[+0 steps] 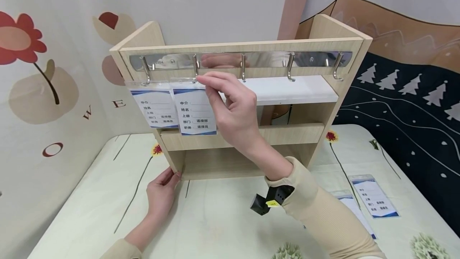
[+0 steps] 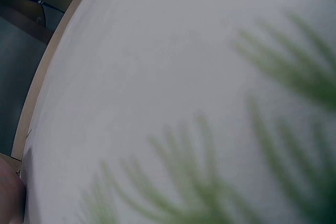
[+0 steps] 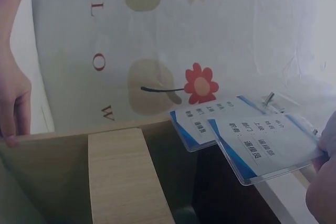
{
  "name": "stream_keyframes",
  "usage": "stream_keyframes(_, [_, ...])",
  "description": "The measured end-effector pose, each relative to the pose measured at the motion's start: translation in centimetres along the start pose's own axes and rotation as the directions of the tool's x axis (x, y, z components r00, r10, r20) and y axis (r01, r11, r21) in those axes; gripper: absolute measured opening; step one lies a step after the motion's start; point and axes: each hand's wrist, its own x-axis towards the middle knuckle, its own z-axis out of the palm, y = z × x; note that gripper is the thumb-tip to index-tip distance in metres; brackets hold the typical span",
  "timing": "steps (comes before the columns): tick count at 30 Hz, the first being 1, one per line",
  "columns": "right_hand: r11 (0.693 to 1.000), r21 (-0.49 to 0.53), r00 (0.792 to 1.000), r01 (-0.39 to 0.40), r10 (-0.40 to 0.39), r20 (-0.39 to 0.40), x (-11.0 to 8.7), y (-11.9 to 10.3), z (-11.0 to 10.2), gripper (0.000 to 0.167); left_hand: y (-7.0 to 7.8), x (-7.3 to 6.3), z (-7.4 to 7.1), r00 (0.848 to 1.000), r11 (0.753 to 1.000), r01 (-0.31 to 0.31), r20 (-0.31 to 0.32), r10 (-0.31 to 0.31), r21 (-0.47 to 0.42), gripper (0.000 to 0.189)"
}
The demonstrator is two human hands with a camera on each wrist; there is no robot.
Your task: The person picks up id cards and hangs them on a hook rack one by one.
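A light wooden shelf rack carries a metal strip with several hooks. From the leftmost hook hangs an ID badge in a clear sleeve. My right hand pinches the top of a second badge at the second hook; the right wrist view shows this badge slightly overlapping the first, with fingers at its upper edge. Low on the left, my left hand grips the bottom front corner of the rack's side panel, thumb and fingers on its edge.
Two more badges lie on the tablecloth at the right, one whole and one partly covered by the right sleeve. A white shelf board sits behind the hooks. Patterned curtain stands at the left.
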Motion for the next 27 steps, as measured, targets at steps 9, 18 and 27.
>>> stream_keyframes(9, [0.992, 0.005, 0.992, -0.126, 0.126, 0.016, 0.21, -0.96, -0.13, 0.021, -0.13, -0.01, -0.07, 1.0, 0.998, 0.013, 0.002, -0.013, 0.06, 0.038])
stream_keyframes(18, [0.966, -0.058, 0.967, -0.25, 0.252, 0.028, 0.09, -0.8, -0.24, 0.023, -0.12, -0.03, -0.08, 1.0, 0.999, 0.012, 0.007, -0.013, 0.048, 0.038])
stream_keyframes(27, [0.98, -0.104, 0.986, -0.167, 0.169, 0.01, -0.15, -0.18, 0.02, 0.025, -0.1, -0.03, -0.05, 1.0, 0.999, 0.001, 0.005, -0.002, 0.04, 0.037])
